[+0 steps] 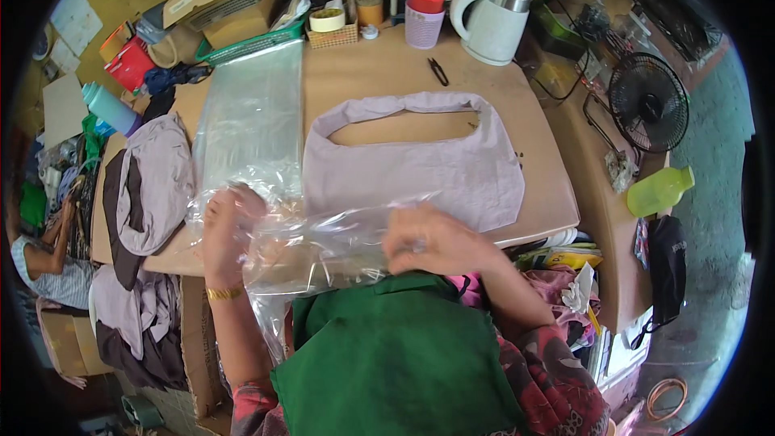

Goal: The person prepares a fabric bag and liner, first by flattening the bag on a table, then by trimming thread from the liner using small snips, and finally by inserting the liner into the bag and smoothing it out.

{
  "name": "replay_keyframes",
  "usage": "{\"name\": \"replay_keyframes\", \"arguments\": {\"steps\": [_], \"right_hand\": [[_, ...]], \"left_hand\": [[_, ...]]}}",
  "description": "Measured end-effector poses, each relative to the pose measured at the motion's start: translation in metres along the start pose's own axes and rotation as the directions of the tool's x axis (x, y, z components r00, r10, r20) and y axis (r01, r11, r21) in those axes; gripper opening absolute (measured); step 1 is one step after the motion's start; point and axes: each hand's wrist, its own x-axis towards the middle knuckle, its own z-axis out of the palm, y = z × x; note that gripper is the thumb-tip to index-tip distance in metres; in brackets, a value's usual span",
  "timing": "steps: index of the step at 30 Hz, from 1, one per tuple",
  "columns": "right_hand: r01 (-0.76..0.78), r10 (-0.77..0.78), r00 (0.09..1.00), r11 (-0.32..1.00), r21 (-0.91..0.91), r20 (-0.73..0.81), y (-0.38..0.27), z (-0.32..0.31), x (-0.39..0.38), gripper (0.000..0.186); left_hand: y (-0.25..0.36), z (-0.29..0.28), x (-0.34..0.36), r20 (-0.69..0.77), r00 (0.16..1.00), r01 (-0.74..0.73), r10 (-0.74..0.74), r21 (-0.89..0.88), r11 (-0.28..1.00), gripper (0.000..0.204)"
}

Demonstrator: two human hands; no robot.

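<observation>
Between my hands a clear plastic bag point(315, 254) stretches along the table's front edge and hangs down on the left. My left hand point(232, 234) grips its left part with curled fingers, near a flat pile of clear bags point(250, 113). My right hand point(428, 238) is closed on the right part of the plastic. Just beyond my hands a pale lilac fabric shoulder bag point(412, 173) lies flat with its strap looped at the back. At the left, another lilac fabric piece point(153, 178) rests over dark brown cloth point(117, 234).
Behind are small snips point(438, 71), a white kettle point(492, 20), cups point(424, 24) and boxes point(226, 4). A fan point(648, 101) and green bottle point(660, 191) stand at the right. Cloth piles point(133, 315) sit below the left edge. Another person point(48, 266) is at the far left.
</observation>
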Motion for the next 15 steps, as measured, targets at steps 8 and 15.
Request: {"name": "replay_keyframes", "arguments": {"steps": [8,15], "right_hand": [[-0.174,0.22,0.975,0.852,0.494,-0.036,-0.018,0.03,0.028,0.037],[0.076,-0.078,0.961,0.997,0.019,0.264,0.003,0.008,0.004,0.025]], "left_hand": [[0.008,0.072,-0.011,0.3,0.95,-0.235,0.087,0.503,0.832,0.017],[0.014,0.036,0.013,0.004,0.992,-0.123,0.123,0.013,0.992,0.026]]}}
